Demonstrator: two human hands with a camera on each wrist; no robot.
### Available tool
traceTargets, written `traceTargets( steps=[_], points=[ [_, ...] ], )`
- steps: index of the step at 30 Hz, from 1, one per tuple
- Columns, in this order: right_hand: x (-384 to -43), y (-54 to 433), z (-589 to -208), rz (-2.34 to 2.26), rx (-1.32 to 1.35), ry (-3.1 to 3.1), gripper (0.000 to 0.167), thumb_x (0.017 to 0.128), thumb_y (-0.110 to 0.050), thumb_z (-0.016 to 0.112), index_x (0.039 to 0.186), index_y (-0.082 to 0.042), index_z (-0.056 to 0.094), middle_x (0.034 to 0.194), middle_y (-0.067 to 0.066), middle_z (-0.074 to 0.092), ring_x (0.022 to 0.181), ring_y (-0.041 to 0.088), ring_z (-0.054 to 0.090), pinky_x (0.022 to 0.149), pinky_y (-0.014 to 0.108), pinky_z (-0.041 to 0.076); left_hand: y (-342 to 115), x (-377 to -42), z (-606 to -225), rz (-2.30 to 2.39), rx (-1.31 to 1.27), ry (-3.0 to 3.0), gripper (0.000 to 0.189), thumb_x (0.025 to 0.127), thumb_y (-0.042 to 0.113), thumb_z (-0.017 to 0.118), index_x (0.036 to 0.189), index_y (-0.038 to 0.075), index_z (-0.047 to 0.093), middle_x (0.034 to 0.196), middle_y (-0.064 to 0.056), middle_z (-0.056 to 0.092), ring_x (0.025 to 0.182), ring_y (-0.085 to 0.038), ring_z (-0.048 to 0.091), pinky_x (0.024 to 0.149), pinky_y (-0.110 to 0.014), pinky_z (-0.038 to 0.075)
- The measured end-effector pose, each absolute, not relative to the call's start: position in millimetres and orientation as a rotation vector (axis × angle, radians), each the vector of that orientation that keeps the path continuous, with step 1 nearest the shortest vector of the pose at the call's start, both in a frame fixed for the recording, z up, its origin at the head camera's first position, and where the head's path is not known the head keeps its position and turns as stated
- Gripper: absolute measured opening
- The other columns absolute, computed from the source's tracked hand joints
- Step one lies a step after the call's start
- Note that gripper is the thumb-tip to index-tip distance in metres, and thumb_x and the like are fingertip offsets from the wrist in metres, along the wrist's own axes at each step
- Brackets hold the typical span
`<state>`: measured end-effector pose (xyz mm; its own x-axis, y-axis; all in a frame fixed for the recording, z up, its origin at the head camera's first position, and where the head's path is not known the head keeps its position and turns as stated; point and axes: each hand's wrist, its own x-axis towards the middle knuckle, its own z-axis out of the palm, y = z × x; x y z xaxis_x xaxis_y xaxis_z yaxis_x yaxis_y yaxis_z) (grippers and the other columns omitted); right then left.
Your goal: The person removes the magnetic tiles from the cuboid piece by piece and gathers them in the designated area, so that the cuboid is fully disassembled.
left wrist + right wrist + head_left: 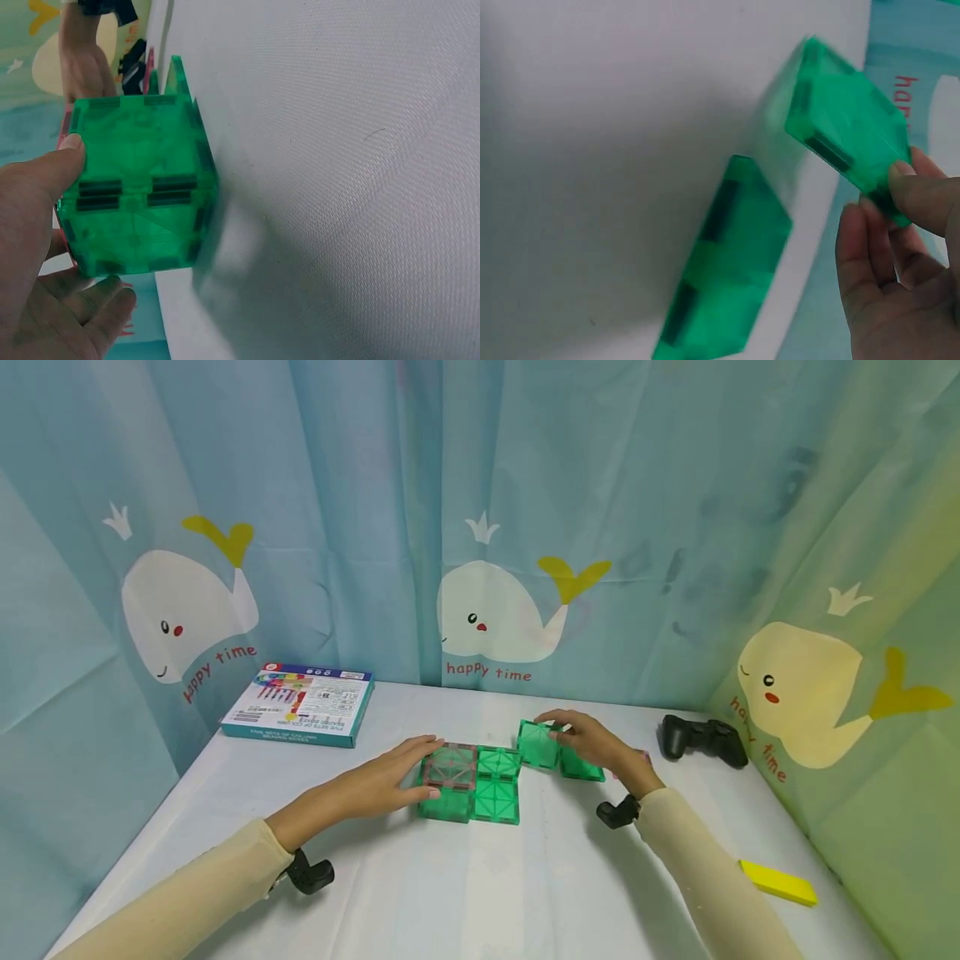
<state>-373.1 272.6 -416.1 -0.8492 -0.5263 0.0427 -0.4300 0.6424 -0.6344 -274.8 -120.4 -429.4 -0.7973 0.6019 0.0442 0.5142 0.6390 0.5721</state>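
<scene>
A block built of magnetic tiles [497,800] stands mid-table, with green tiles and a pink tile [452,762] on its back left. At its left side is my left hand [386,779], which spans it from the front corner to the back. In the left wrist view the thumb [66,161] touches the edge of a green face. My right hand [588,739] pinches a green square magnetic tile [855,120] by one corner, tilted, just right of the block. Another green tile [581,766] lies below that hand. A pink tile [643,755] is partly hidden by the right wrist.
A flat toy box [300,702] lies at the back left. At the back right are a black game controller [702,740] and, nearer, a yellow bar [778,883]. Whale-printed curtains [517,510] surround the white table [420,893].
</scene>
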Motion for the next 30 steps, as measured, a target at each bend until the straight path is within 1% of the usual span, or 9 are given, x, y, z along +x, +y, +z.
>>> traceTargets(
  steps=[3, 6, 10, 14, 17, 21, 24, 26, 30],
  points=[
    [-378, 271, -424, -0.957, -0.747, 2.7, 0.035, 0.11, -0.001, 0.052, 0.143, -0.005, 0.063, 0.142, 0.025, 0.054, 0.119, 0.039, 0.055, 0.096, 0.051, 0.052, -120, -274, -429, 0.876, 0.929, 2.705, 0.082, 0.104, 0.055, 0.062, 0.169, 0.019, 0.027, 0.175, -0.012, 0.021, 0.16, -0.033, 0.026, 0.125, -0.057, 0.032],
    [-380, 268, -427, -0.92, -0.731, 2.706, 0.035, 0.109, -0.001, 0.052, 0.143, -0.004, 0.062, 0.139, 0.028, 0.052, 0.117, 0.039, 0.056, 0.095, 0.053, 0.052, -120, -274, -429, 0.872, 0.931, 2.709, 0.082, 0.104, 0.054, 0.062, 0.169, 0.019, 0.027, 0.175, -0.011, 0.022, 0.16, -0.033, 0.027, 0.125, -0.057, 0.032],
    [-380, 261, -430, -0.833, -0.731, 2.721, 0.036, 0.11, -0.003, 0.051, 0.144, -0.006, 0.061, 0.136, 0.028, 0.054, 0.113, 0.037, 0.058, 0.094, 0.054, 0.052, -120, -275, -429, 0.868, 0.932, 2.711, 0.082, 0.104, 0.055, 0.062, 0.169, 0.019, 0.027, 0.175, -0.01, 0.022, 0.16, -0.033, 0.027, 0.125, -0.057, 0.033],
    [-382, 254, -434, -0.762, -0.754, 2.726, 0.036, 0.109, -0.002, 0.053, 0.143, -0.006, 0.062, 0.116, 0.02, 0.06, 0.099, 0.028, 0.053, 0.086, 0.046, 0.046, -120, -275, -430, 0.868, 0.923, 2.71, 0.082, 0.104, 0.057, 0.061, 0.169, 0.02, 0.026, 0.175, -0.009, 0.021, 0.16, -0.032, 0.027, 0.125, -0.057, 0.033],
    [-382, 249, -436, -0.742, -0.759, 2.748, 0.036, 0.108, 0.001, 0.054, 0.141, -0.005, 0.064, 0.107, 0.016, 0.058, 0.094, 0.027, 0.046, 0.083, 0.045, 0.04, -120, -275, -430, 0.865, 0.921, 2.71, 0.082, 0.104, 0.057, 0.061, 0.169, 0.02, 0.026, 0.175, -0.009, 0.021, 0.16, -0.032, 0.027, 0.125, -0.057, 0.033],
    [-378, 245, -440, -0.653, -0.72, 2.838, 0.035, 0.107, -0.001, 0.055, 0.139, -0.01, 0.068, 0.119, 0.019, 0.06, 0.108, 0.034, 0.054, 0.093, 0.055, 0.046, -120, -276, -430, 0.869, 0.922, 2.708, 0.083, 0.104, 0.056, 0.061, 0.169, 0.017, 0.027, 0.175, -0.012, 0.021, 0.16, -0.033, 0.027, 0.124, -0.058, 0.033],
    [-375, 242, -442, -0.566, -0.693, 2.91, 0.034, 0.107, -0.004, 0.056, 0.138, -0.013, 0.068, 0.128, 0.02, 0.06, 0.121, 0.04, 0.054, 0.099, 0.063, 0.043, -120, -276, -430, 0.871, 0.919, 2.708, 0.082, 0.104, 0.056, 0.061, 0.169, 0.017, 0.027, 0.175, -0.011, 0.021, 0.16, -0.033, 0.027, 0.124, -0.058, 0.033],
    [-372, 241, -442, -0.541, -0.701, 2.94, 0.036, 0.107, -0.003, 0.056, 0.14, -0.013, 0.067, 0.131, 0.021, 0.059, 0.124, 0.041, 0.053, 0.1, 0.064, 0.042, -120, -276, -429, 0.866, 0.914, 2.708, 0.082, 0.104, 0.056, 0.061, 0.169, 0.018, 0.026, 0.175, -0.01, 0.02, 0.16, -0.032, 0.026, 0.125, -0.057, 0.032],
    [-364, 239, -437, -0.551, -0.797, 2.988, 0.042, 0.106, 0.005, 0.054, 0.144, -0.008, 0.062, 0.129, 0.023, 0.058, 0.119, 0.041, 0.057, 0.101, 0.061, 0.047, -120, -275, -428, 0.865, 0.919, 2.7, 0.082, 0.104, 0.055, 0.062, 0.169, 0.02, 0.026, 0.175, -0.011, 0.02, 0.16, -0.032, 0.026, 0.125, -0.057, 0.032]
  ],
)
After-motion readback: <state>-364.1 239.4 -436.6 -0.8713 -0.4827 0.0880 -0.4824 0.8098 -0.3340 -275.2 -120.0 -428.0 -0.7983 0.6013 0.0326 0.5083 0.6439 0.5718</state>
